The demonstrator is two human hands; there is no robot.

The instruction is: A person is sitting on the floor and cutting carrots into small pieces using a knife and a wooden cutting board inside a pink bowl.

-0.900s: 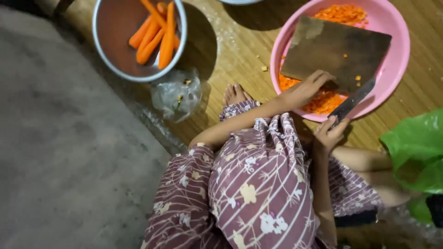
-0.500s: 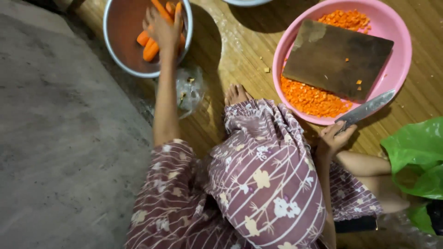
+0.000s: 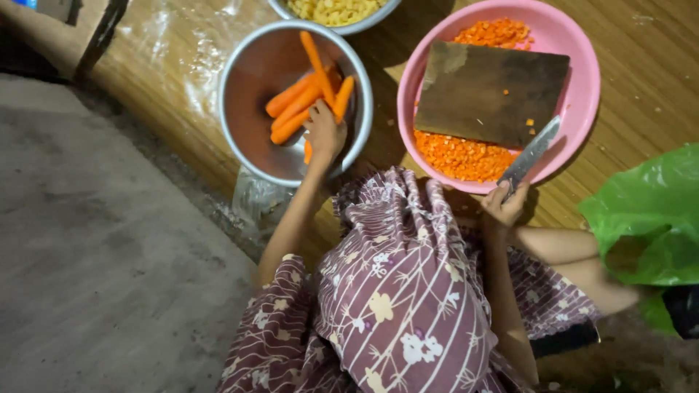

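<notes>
The left hand grasps long peeled orange carrots inside the round steel bowl. The right hand grips a steel-bladed knife over the round pink plastic basin.

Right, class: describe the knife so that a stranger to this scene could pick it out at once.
Start at the round pink plastic basin on the wooden floor, which holds a dark wooden chopping board and diced carrot. The knife slants across its near rim, held by the right hand. Its flat grey metal blade is the only one in view.
</notes>
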